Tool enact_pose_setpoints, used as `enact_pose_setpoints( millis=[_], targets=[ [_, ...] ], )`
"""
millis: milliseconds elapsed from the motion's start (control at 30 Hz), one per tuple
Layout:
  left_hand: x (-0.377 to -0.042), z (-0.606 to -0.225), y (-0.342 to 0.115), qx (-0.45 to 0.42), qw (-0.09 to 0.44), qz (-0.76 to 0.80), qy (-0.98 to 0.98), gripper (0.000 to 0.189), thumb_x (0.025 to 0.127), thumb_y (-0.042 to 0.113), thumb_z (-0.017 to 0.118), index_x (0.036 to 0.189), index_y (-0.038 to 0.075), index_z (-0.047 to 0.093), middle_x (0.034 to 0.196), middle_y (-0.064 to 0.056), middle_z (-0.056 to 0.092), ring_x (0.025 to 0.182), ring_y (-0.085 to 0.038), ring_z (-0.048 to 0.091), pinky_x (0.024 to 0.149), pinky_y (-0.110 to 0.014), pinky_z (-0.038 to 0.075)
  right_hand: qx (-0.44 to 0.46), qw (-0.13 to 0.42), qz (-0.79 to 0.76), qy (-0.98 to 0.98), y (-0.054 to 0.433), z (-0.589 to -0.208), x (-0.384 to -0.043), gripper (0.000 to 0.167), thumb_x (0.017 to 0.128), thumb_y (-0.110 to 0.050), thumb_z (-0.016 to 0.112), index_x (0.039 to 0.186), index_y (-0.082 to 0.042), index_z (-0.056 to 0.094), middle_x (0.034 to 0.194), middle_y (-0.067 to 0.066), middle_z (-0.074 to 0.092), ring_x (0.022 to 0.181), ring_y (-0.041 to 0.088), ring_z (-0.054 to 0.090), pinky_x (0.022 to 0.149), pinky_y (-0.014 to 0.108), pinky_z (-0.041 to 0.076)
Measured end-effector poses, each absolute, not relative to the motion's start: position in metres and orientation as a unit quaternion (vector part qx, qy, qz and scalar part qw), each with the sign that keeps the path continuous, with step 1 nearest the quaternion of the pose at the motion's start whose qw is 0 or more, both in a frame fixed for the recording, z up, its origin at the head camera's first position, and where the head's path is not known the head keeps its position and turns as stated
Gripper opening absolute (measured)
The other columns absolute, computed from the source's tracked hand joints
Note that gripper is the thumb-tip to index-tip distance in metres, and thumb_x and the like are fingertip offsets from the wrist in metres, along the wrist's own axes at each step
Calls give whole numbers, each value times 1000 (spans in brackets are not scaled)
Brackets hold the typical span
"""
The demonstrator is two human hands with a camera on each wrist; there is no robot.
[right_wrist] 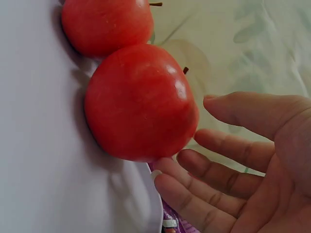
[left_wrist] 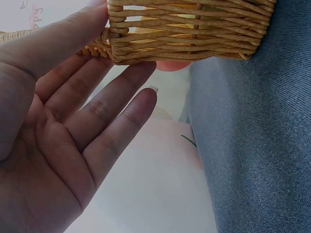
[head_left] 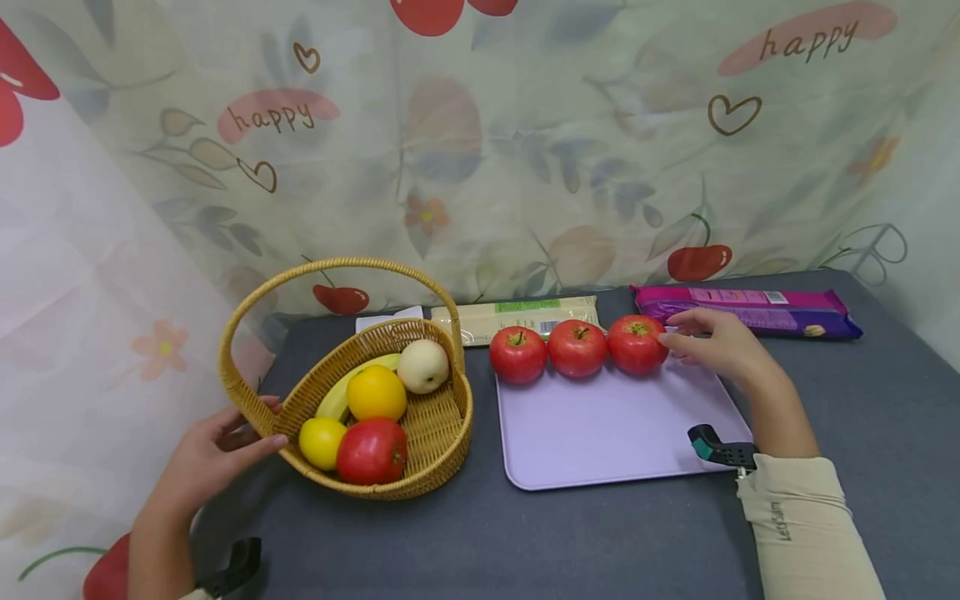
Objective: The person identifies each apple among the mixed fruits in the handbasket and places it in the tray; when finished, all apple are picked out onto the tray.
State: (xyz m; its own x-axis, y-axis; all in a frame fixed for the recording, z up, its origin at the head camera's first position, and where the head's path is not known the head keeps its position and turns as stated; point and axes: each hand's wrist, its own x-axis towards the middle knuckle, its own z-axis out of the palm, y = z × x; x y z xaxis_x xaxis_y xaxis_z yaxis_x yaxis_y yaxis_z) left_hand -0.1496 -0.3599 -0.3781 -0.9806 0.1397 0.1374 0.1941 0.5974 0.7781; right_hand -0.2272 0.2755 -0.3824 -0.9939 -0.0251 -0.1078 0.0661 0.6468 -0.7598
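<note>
On the left stands a wicker basket (head_left: 442,471) with a tall arched handle. In it lie a banana (head_left: 333,400), an orange (head_left: 377,393), a yellow lemon-like fruit (head_left: 322,443), a red apple (head_left: 372,451) and a pale round fruit (head_left: 423,367). My left hand (head_left: 213,454) holds the basket where the handle meets the rim, thumb in front and fingers behind. Three red apples (head_left: 518,355) sit in a row along the back of a pale purple tray (head_left: 600,442). My right hand (head_left: 720,346) is beside the rightmost apple (right_wrist: 141,104), fingers loosely bent around its side, fingertips at its skin.
Behind the apples lies a beige package (head_left: 487,321). A purple-pink snack package (head_left: 757,312) lies at the back right, behind my right hand. A patterned cloth (head_left: 480,167) hangs behind the dark grey table (head_left: 465,550).
</note>
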Motion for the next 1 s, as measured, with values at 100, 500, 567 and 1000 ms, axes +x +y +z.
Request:
enact_pose_setpoints(
  millis=[100,500,567,1000],
  targets=[
    [-150,-377,-360,-89,30,-438,-894,53,90,12,77,136,-4,56,125,-20,63,98,-3,67,75,-22,57,5,50,-427,903,275,-384,-228,61,96,-42,67,136,2,55,119,23,59,94,31,69,86,46,55],
    [-150,-375,-358,-87,33,-433,-897,52,90,13,77,136,-4,57,126,-25,61,98,-4,67,75,-21,57,-25,-50,-383,922,242,-356,-222,40,97,-27,67,123,2,63,115,24,63,105,39,58,87,54,52],
    [-150,-375,-357,-88,33,-432,-897,52,90,13,77,136,-4,57,126,-25,61,98,-4,67,75,-21,57,-50,-76,-370,925,222,-350,-218,34,95,-22,68,118,2,66,111,22,65,104,38,59,88,55,51],
    [-149,-375,-358,-81,28,-434,-897,53,90,14,77,136,-3,57,125,-19,63,98,-1,66,74,-22,57,-402,-110,-292,861,56,-350,-182,22,88,-16,77,109,-10,74,107,3,67,95,16,63,84,30,55]
  ],
)
